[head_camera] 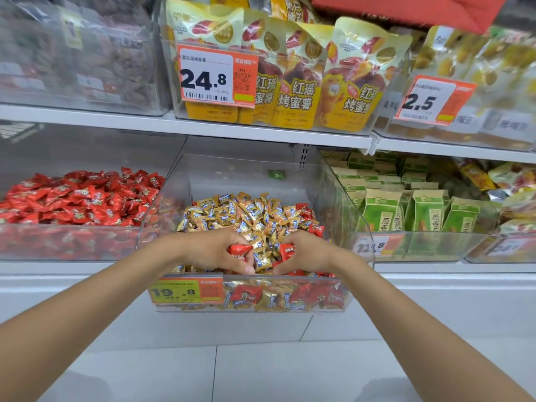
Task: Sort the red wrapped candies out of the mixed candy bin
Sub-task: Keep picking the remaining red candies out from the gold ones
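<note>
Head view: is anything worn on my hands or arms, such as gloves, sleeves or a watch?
Nothing worn shows. The left hand and right hand are gloveless, with no rings visible. The left forearm and right forearm are bare to the frame's edge: no sleeves, watch or bracelet.

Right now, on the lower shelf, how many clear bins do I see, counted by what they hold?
bin of red wrapped candies: 1
mixed candy bin, gold and red: 1
bin of green packets: 1
bin of assorted packets, far right, blurred: 1
Total: 4
</note>
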The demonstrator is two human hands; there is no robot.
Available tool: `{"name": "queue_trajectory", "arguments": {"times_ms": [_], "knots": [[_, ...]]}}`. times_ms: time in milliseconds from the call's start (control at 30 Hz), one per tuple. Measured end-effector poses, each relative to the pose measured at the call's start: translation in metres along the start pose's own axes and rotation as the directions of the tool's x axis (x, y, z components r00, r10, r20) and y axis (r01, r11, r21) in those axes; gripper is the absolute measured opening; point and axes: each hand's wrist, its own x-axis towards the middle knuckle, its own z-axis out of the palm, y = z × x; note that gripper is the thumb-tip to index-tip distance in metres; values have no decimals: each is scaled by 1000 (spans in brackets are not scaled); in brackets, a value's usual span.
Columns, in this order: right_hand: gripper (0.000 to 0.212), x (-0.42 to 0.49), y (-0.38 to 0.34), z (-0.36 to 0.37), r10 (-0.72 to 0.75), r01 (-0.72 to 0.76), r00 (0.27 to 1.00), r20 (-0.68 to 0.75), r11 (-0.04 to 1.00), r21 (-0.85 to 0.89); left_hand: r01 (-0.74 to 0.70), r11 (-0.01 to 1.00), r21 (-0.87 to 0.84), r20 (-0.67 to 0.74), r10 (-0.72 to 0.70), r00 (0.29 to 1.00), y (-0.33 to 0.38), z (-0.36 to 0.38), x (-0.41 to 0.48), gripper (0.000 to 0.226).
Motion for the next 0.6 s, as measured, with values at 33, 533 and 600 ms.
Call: {"name": "queue_trajectory", "arguments": {"times_ms": [33, 533, 600], "knots": [[70, 2, -2, 0, -2, 2, 1000, -6, 1000, 0, 9, 1000, 26, 43, -10, 999, 1, 0, 1, 10], [56, -19, 8, -17, -33, 56, 987, -156, 988, 144, 91, 984, 152, 136, -112, 984, 9, -4, 8, 6], [25, -20, 7, -18, -45, 69, 988, -149, 985, 161, 102, 978, 183, 150, -130, 980, 9, -5, 5, 9]]}}
